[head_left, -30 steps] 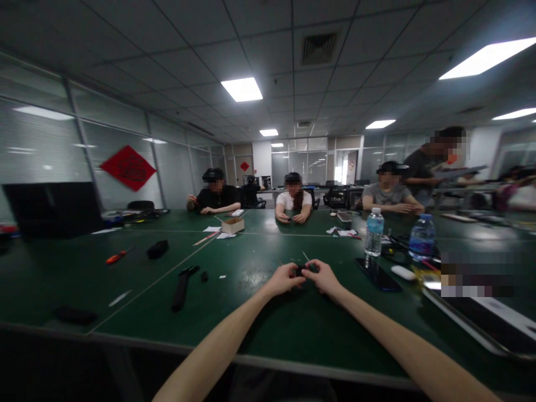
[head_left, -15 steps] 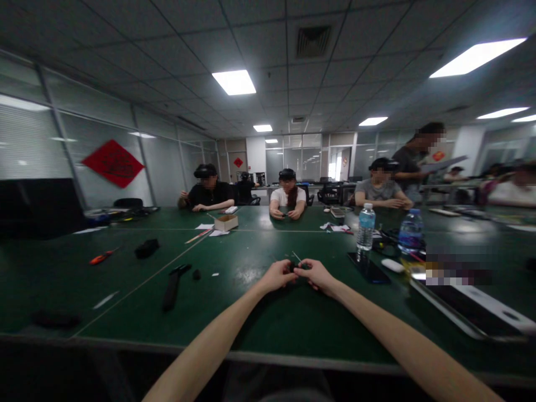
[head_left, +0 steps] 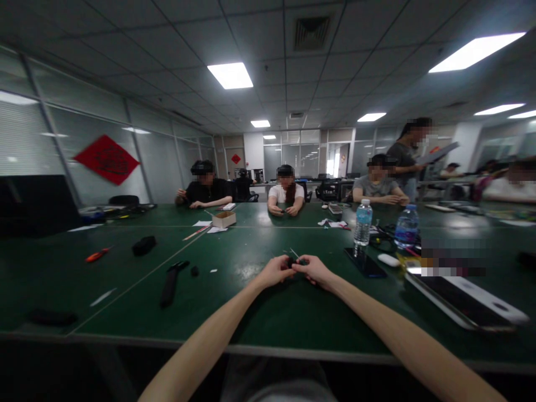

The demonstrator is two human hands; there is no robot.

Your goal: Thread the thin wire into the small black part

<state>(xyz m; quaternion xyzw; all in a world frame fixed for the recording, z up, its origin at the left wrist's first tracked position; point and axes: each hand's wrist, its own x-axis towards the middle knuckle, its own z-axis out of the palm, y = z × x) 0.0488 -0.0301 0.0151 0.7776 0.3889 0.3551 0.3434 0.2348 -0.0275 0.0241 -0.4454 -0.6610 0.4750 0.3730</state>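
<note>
My left hand (head_left: 274,270) and my right hand (head_left: 315,269) meet above the green table (head_left: 259,318), fingers bent inward. Between the left fingertips sits a small black piece (head_left: 290,262), largely covered by the fingers. A thin pale rod (head_left: 295,253) pokes up beside the right thumb and forefinger, which are pinched together; its lower end is hidden. Left of my hands lie a black T-shaped tool (head_left: 171,283), a little black lump (head_left: 194,271) and a white scrap (head_left: 213,271).
On the right stand a water bottle (head_left: 362,222) and a larger bottle (head_left: 407,226), near a dark phone (head_left: 365,262), a white mouse (head_left: 388,260) and a white-edged device (head_left: 464,301). An orange-handled screwdriver (head_left: 97,255) and an open box (head_left: 224,219) lie leftward. People sit opposite.
The whole view has shifted slightly, with the scene a little further left and up. My hands keep the same pose around the small black piece.
</note>
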